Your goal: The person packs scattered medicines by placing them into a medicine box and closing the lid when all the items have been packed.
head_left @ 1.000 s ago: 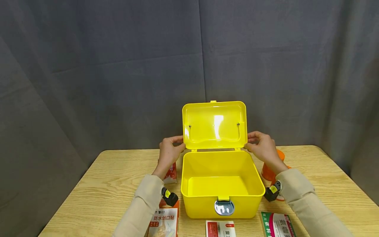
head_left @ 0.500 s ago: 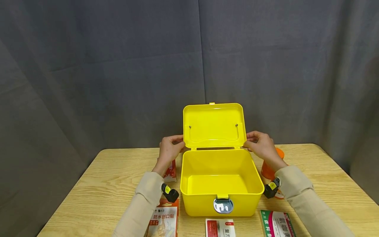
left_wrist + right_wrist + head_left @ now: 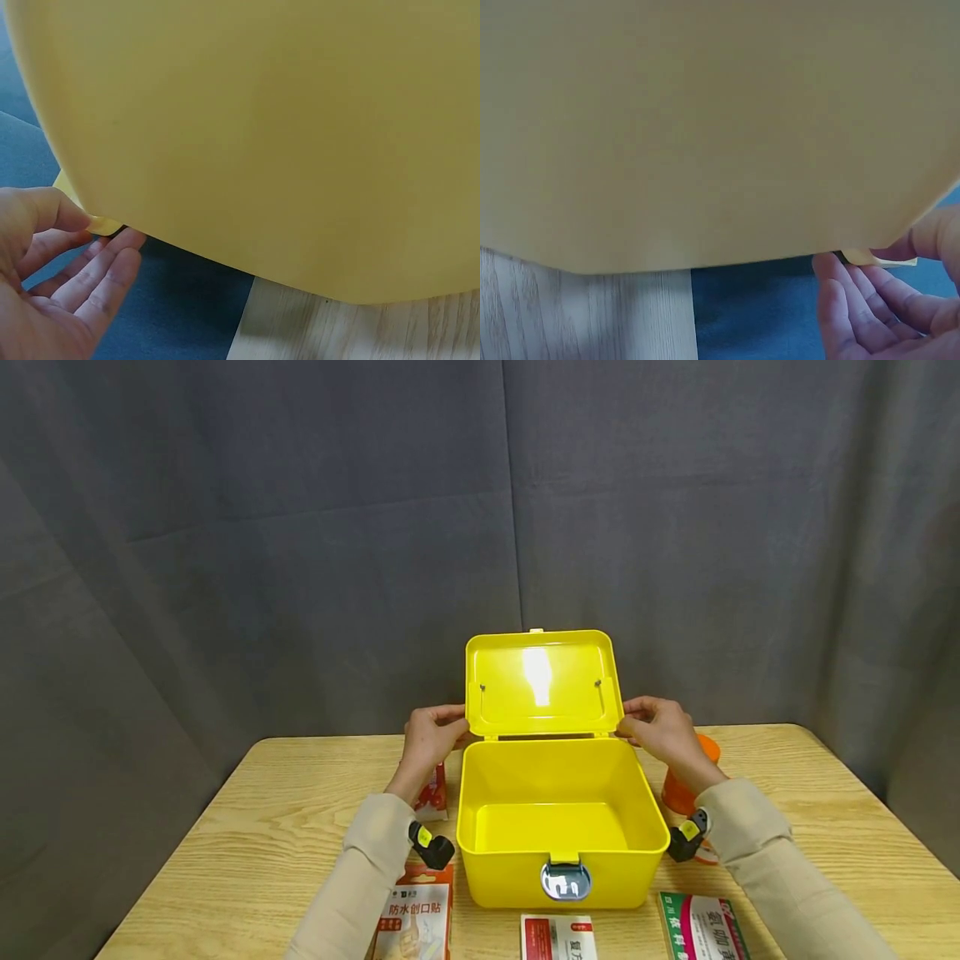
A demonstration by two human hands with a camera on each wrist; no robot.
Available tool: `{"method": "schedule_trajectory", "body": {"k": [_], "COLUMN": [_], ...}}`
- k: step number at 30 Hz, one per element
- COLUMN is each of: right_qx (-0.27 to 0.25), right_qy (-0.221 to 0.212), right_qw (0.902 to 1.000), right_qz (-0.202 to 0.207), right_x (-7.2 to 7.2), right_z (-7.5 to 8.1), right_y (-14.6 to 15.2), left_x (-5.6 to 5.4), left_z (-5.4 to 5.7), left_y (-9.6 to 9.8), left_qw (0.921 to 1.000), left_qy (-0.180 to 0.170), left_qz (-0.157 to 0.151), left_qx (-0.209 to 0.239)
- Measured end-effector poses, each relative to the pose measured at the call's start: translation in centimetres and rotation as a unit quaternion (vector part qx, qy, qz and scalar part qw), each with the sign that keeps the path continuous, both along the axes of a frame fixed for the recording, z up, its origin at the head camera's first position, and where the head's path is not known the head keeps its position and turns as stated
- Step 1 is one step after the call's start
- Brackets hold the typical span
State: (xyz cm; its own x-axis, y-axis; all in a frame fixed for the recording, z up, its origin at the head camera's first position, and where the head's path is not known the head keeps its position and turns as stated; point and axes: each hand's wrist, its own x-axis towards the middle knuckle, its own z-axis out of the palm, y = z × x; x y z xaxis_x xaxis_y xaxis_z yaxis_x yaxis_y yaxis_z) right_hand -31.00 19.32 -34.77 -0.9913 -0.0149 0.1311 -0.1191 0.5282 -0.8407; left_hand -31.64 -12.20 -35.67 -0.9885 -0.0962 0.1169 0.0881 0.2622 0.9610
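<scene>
A yellow plastic storage box (image 3: 555,881) with a silver latch (image 3: 566,882) stands on the table, its lid (image 3: 543,681) raised and leaning back. Nothing lies inside the box. At the lid's lower left corner, my left hand (image 3: 431,739) pinches the edge between thumb and fingers. My right hand (image 3: 660,732) grips the opposite lower corner the same way. Both wrist views are mostly filled by the box's side wall (image 3: 255,135), with thumb and fingers around a bit of the lid (image 3: 861,256) just past the wall's corner.
On the wooden table (image 3: 300,810) are a waterproof bandage box (image 3: 412,914), a red-and-white box (image 3: 558,937), a green-and-white medicine box (image 3: 705,927), a red packet (image 3: 432,797) and an orange container (image 3: 678,793). A grey curtain (image 3: 360,543) hangs behind.
The lid has tilted further back, its top edge sinking lower in view. Both hands keep their hold at its lower corners and have barely moved.
</scene>
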Motion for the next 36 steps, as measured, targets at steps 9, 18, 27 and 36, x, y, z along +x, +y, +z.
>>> {"method": "schedule_trajectory", "body": {"k": [9, 18, 27, 36], "right_qx": [-0.015, -0.017, -0.022, -0.030], "right_qy": [-0.019, -0.037, -0.045, -0.060], "right_qw": [0.9997, 0.9992, 0.9987, 0.9978], "right_qz": [-0.005, -0.006, -0.008, -0.004], "right_x": [-0.05, 0.00, 0.09, 0.17], "right_z": [-0.05, -0.03, -0.18, -0.33], "right_y": [-0.28, -0.39, -0.53, -0.61], "left_x": [0.10, 0.06, 0.05, 0.01], "left_z": [0.02, -0.16, -0.30, -0.65], "left_y": [-0.23, -0.39, -0.39, -0.35], "left_qw": [0.9994, 0.9990, 0.9986, 0.9975], "left_qy": [-0.012, -0.024, -0.042, -0.055], "left_qz": [-0.013, -0.011, -0.003, 0.004], "left_qx": [0.029, 0.035, 0.031, 0.044]}}
